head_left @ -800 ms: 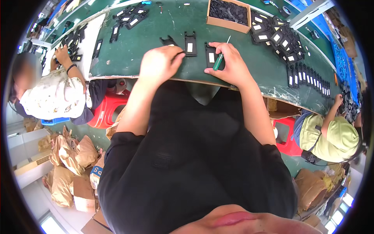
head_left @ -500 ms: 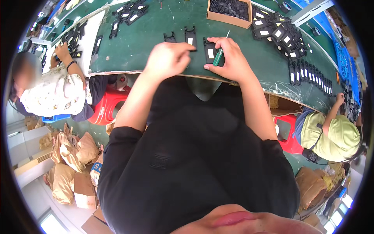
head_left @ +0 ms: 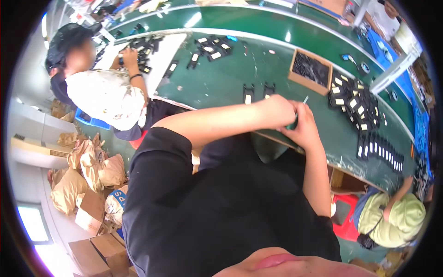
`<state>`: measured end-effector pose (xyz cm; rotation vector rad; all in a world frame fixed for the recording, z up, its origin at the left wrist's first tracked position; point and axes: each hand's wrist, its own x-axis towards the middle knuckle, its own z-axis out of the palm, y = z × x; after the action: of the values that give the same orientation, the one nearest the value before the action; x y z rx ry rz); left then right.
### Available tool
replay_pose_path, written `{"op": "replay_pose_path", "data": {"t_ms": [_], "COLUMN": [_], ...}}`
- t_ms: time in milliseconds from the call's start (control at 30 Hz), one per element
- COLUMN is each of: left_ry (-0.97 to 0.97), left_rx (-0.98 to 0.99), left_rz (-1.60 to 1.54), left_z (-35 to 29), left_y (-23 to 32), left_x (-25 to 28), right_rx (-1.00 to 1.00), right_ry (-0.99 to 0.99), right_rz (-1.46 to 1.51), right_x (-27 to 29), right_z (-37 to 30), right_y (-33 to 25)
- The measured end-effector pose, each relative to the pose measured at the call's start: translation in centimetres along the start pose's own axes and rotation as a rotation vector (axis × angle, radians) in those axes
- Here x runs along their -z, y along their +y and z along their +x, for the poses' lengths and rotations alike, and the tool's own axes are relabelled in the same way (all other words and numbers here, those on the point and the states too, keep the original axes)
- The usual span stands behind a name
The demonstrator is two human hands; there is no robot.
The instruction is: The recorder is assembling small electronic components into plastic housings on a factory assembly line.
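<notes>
The person's left hand [head_left: 277, 112] reaches across the front of the body to meet the right hand [head_left: 306, 127] near the close edge of a long, green-topped bench [head_left: 217, 81]. The right fingers curl around a screwdriver with a green handle and a thin metal shaft [head_left: 291, 124]; a little of the handle shows between the two hands, and the shaft pokes up past the right knuckles. The left fingers are bent in against the right hand, and whether they grip anything cannot be told, since the back of the hand hides them.

Just beyond the left forearm lie two flat black plastic frames with pale labels, the left one [head_left: 248, 92] and the right one [head_left: 269, 89] side by side, the latter partly covered by the left hand. Farther across the bench stands an open brown cardboard box [head_left: 304, 86] of small black pieces. Right of it is a loose heap of labelled black frames [head_left: 353, 101], and nearer, a neat slanting row of similar black frames [head_left: 380, 152].
</notes>
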<state>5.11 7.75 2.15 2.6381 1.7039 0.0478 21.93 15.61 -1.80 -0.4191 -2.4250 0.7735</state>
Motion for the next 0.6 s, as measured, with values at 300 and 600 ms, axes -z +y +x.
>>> {"op": "replay_pose_path", "data": {"t_ms": [300, 600], "left_ry": [-0.064, 0.149], "left_rx": [0.017, 0.182], "left_rz": [-0.004, -0.218], "left_z": [0.5, -0.7], "left_y": [-1.5, -2.6], "left_x": [-0.9, -1.8], "right_rx": [0.013, -0.037], "right_ry": [0.014, -0.015], "right_rz": [0.039, 0.022], "right_x": [0.0, 0.1], "right_z": [0.5, 0.1], "right_y": [-0.2, -0.1]}}
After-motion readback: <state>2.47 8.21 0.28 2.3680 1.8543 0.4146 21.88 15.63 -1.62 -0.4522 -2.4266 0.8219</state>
